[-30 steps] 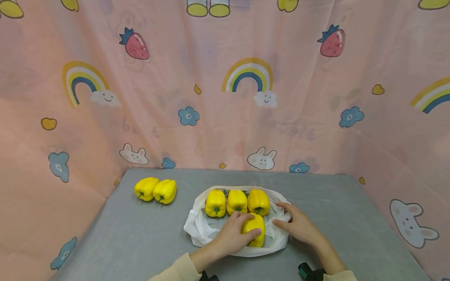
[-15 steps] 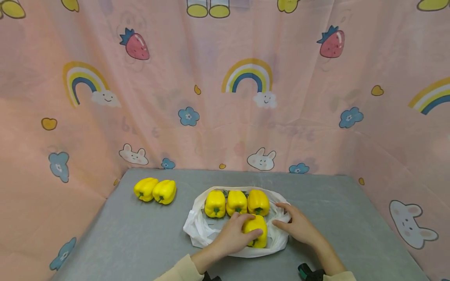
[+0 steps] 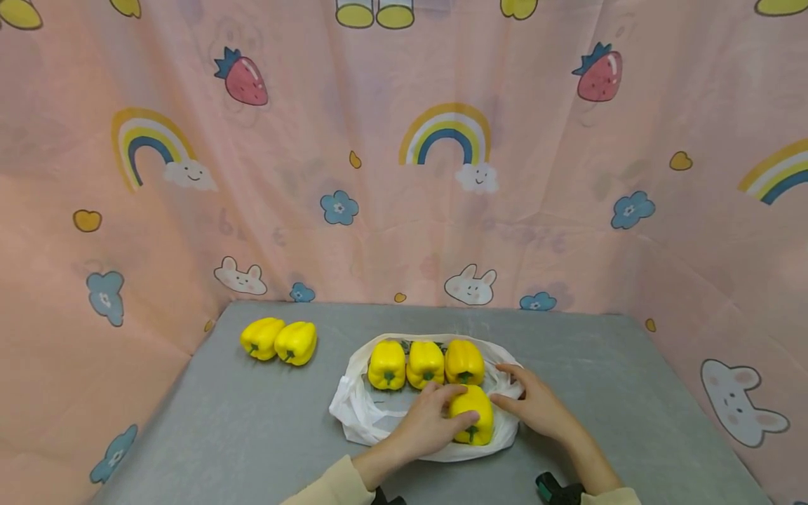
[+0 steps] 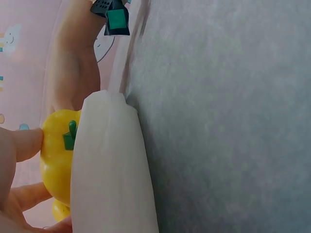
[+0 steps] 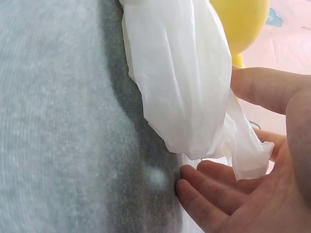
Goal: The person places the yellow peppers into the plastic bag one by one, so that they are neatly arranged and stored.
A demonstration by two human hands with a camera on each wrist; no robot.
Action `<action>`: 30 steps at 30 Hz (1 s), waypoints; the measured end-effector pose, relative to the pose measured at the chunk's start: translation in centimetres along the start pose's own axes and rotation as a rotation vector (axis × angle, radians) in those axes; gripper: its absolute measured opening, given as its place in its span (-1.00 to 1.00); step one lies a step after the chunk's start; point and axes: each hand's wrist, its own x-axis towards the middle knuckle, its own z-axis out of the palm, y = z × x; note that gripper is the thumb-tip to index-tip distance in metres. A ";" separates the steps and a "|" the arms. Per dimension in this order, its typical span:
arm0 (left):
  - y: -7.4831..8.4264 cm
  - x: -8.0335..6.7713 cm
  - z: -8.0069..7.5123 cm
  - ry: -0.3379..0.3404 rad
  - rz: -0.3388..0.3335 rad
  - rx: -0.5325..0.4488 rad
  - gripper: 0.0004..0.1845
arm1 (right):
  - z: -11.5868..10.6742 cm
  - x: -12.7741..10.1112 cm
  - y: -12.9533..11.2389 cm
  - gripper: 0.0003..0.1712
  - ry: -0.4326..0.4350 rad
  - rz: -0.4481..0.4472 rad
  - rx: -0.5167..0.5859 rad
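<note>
In the head view a white plastic bag lies spread with its mouth facing up. Three yellow bell peppers sit in a row along its far side. My left hand grips another yellow bell pepper at the bag's near right, thumb on the near side and fingers on the far side. Its green stem shows in the left wrist view, partly behind the bag's rim. My right hand holds the bag's right edge, thumb over the rim and fingers outside, as the right wrist view shows.
Two more yellow bell peppers lie side by side at the back left of the grey table. A pink curtain printed with rainbows and rabbits stands behind the table and along its sides.
My left hand has moved the bell pepper a little to the right inside the bag. The right hand stays at the bag's edge.
</note>
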 end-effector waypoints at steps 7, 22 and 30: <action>0.1 -0.1 -0.2 -0.003 -0.017 0.030 -0.38 | 0.0 0.1 0.1 -0.20 -0.009 -0.008 0.011; 0.1 -1.2 -3.6 -0.030 0.027 0.108 -0.61 | 0.0 0.1 0.1 -0.20 -0.006 0.007 0.002; -0.3 -1.9 -5.7 0.039 0.113 0.118 -0.65 | 0.1 0.1 -0.1 -0.20 -0.012 0.014 0.004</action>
